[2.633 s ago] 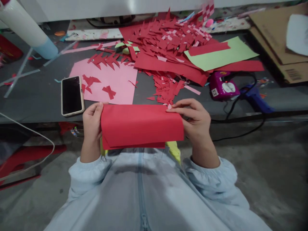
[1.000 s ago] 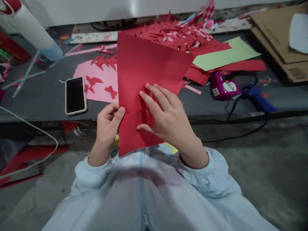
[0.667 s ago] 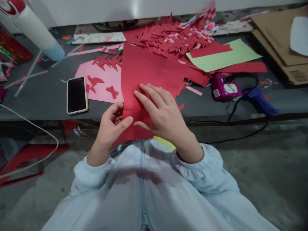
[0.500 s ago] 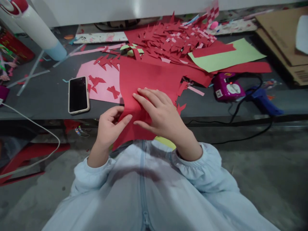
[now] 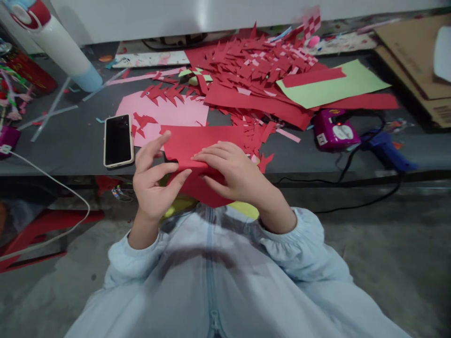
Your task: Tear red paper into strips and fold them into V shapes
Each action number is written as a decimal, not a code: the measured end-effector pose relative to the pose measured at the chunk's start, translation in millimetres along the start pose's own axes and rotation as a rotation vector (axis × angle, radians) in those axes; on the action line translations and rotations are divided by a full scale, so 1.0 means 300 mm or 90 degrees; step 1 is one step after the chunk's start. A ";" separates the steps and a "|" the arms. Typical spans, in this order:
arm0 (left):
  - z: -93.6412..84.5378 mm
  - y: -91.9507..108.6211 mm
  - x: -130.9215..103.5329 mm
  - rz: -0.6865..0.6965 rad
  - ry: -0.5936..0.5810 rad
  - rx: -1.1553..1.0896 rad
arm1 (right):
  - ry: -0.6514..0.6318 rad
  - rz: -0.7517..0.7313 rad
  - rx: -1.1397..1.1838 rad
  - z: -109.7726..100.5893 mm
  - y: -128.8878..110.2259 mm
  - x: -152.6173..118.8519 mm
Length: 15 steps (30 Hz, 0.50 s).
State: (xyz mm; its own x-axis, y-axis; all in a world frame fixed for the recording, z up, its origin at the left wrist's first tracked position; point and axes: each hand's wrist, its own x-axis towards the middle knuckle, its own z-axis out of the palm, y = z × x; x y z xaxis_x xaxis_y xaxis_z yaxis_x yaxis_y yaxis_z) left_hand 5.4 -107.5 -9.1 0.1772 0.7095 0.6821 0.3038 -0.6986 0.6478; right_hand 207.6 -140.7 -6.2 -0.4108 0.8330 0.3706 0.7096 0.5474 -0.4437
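Note:
A sheet of red paper (image 5: 202, 138) lies bent across the table's front edge, its lower part hanging toward my jacket. My left hand (image 5: 155, 183) pinches its left side between thumb and index finger, the other fingers raised. From the right, my right hand (image 5: 236, 173) grips the same sheet along the bend, fingers on top and thumb beneath. Behind it is pink paper (image 5: 176, 112) with red paper cut-outs (image 5: 144, 123) on it. A large heap of red paper scraps (image 5: 246, 61) lies farther back.
A phone (image 5: 119, 141) lies left of the paper. At right are a purple box (image 5: 334, 131) with a lit red light, a blue glue gun (image 5: 391, 148) with its cord, and cardboard (image 5: 412, 56). Pale green paper (image 5: 338, 84) covers part of the heap. A white bottle (image 5: 66, 51) stands at back left.
The red sheet has come down toward me and is bent over, uncovering more pink paper and scraps behind it. My left hand's upper fingers have lifted; my right hand has moved slightly nearer me.

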 end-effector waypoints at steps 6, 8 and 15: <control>-0.019 0.002 0.023 0.099 0.037 -0.059 | 0.048 0.005 -0.034 -0.042 -0.016 -0.009; -0.032 0.010 0.030 0.114 0.087 -0.056 | 0.071 0.017 -0.058 -0.067 -0.021 -0.019; -0.084 0.079 0.036 0.076 0.168 -0.020 | 0.100 0.006 -0.126 -0.164 -0.059 -0.055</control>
State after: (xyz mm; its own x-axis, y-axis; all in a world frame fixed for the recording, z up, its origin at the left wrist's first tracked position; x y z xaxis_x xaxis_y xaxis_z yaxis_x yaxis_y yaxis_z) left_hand -9.1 -118.8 22.2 -0.0414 0.5769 0.8158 0.2653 -0.7808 0.5656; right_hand 230.0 -168.1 35.7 -0.3212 0.8065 0.4963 0.8175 0.5007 -0.2845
